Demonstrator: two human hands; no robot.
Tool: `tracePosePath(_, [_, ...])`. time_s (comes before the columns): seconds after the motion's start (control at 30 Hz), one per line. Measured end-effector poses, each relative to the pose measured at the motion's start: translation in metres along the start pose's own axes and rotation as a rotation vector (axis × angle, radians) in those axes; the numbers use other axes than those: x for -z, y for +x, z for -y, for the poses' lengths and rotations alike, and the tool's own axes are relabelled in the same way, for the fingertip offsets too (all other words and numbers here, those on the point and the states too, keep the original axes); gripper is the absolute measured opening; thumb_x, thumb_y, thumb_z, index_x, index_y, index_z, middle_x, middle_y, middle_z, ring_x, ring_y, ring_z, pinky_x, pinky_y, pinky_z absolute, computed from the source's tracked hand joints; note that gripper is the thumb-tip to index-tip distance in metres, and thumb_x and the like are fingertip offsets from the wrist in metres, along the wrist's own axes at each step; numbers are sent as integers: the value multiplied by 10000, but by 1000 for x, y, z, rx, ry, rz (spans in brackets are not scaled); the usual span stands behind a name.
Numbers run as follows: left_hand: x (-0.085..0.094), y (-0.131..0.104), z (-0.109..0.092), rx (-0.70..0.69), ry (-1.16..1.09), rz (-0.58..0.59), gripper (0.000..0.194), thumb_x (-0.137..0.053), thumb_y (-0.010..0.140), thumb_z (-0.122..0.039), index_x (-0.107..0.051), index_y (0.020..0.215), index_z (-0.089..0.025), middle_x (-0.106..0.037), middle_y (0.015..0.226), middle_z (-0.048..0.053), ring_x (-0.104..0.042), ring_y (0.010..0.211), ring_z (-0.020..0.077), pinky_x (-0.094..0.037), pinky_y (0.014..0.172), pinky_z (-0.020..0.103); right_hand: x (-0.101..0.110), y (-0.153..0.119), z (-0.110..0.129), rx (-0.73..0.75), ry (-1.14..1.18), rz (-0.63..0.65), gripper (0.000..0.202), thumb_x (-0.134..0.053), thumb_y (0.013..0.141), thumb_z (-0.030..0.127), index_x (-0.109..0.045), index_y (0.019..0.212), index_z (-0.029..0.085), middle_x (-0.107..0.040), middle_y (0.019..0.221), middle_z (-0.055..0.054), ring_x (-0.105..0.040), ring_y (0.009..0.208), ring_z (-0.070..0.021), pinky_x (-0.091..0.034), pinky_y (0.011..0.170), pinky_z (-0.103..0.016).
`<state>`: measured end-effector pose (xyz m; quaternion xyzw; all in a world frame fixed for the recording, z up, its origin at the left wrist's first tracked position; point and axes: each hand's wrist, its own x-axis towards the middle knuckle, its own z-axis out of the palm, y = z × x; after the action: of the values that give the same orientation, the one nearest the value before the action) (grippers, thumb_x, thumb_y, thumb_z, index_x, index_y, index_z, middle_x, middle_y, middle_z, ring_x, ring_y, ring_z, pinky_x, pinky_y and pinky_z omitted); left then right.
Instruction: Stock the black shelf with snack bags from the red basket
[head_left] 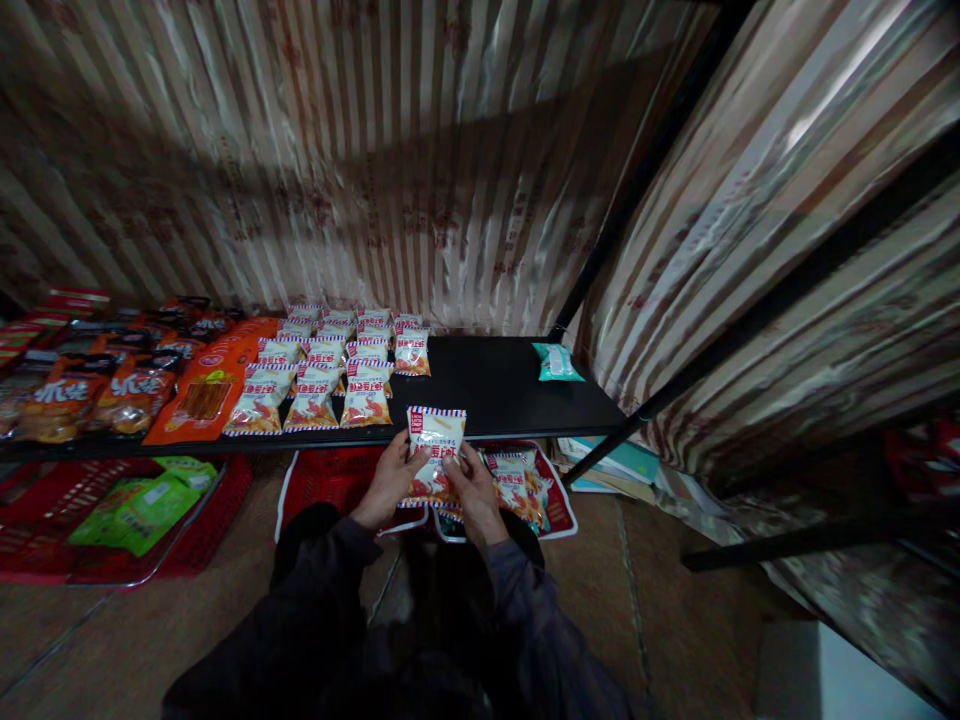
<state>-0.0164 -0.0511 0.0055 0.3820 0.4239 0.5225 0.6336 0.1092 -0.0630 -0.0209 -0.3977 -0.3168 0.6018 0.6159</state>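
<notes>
The left hand [388, 478] and right hand [476, 488], fingers curled in, pinch a snack bag [435, 440] by its sides at the shelf's [480, 390] front edge. Its print faces the wearer, long axis running away from them, striped top foremost. Matching bags [367, 392] crowd leftward; a teal packet [556, 362] and black post [646, 410] occupy the right end.

A shop, it seems, or a storeroom laid out like one: packets of one snack [310, 395] are ranked in rows on a black shelf [487, 385], with other bagged foods [64, 395] towards its left end. Below the front edge, red shopping baskets [326, 482] holding more packets sit on a tiled floor [697, 630].
</notes>
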Motion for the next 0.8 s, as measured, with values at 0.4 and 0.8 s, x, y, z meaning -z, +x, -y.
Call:
tracePosePath(0.4, [12,22,8,-36,169,-102,474,-696,655,-232,-547,1094,-137,-692,861,60,-657,780,165,-508,751,295,-1,50,8,60,-70,-54,670,-755,644,382,-526,1245,193,-720,997,-70,-685,832,-221,-554,781,-372])
tracePosePath(0.8, [10,69,12,-144,302,-246,339,-572,748,-169,-571,1086,-147,-690,865,54,-647,769,142,-509,771,283,-9,88,9,57,-71,17,718,-757,642,314,-472,1296,220,-701,1064,-63,-682,863,-214,-557,799,-373])
